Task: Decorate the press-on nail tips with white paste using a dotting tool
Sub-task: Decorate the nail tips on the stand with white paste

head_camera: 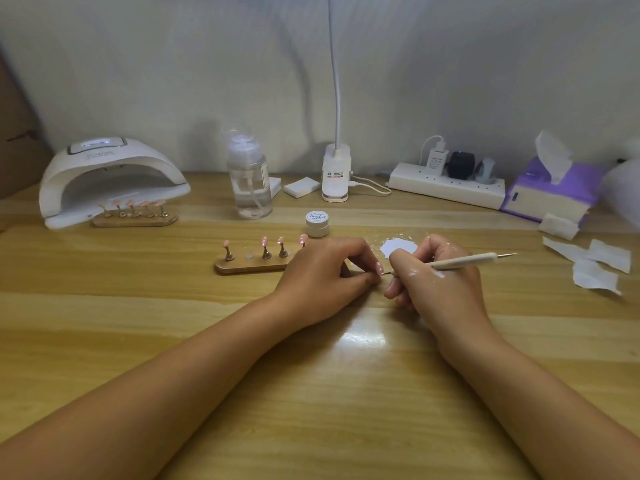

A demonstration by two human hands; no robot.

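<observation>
At the far left of the counter [311, 393], a white curing lamp [114, 181] stood with its opening toward the person. A wooden holder [135, 219] carrying pink tips sat at the lamp's mouth, probably staged for curing. A clear pump bottle [250, 181] stood to the right of the lamp.

Nearer the person, a second holder [252, 265] carried four pink nail tips [265, 241] on small upright stands, which kept each face exposed and off the counter. One vacant position [248, 256] lay between the first and second stands. The lidded jar of paste [317, 223] stood just beyond this holder's right end.

The left hand [322, 275] rested on the counter with its fingers curled, pinching a single nail tip [380, 269] and turning it toward the tool. This tip probably belonged to the vacant position. The stand beneath it was hidden by the fingers.

The right hand [443, 285] gripped the dotting tool [464, 262] like a pen, with its fine end at the held tip. Actual contact was too small to confirm. Both hands rested low on the counter, a posture that steadies fine work.

A patch of white paste [398, 245] lay just beyond the right hand, close enough for reloading. White smears [414, 273] marked the back of that hand.

At the right, a tissue box [547, 192] and loose wipes [602, 265] lay within reach, probably for cleaning.
</observation>
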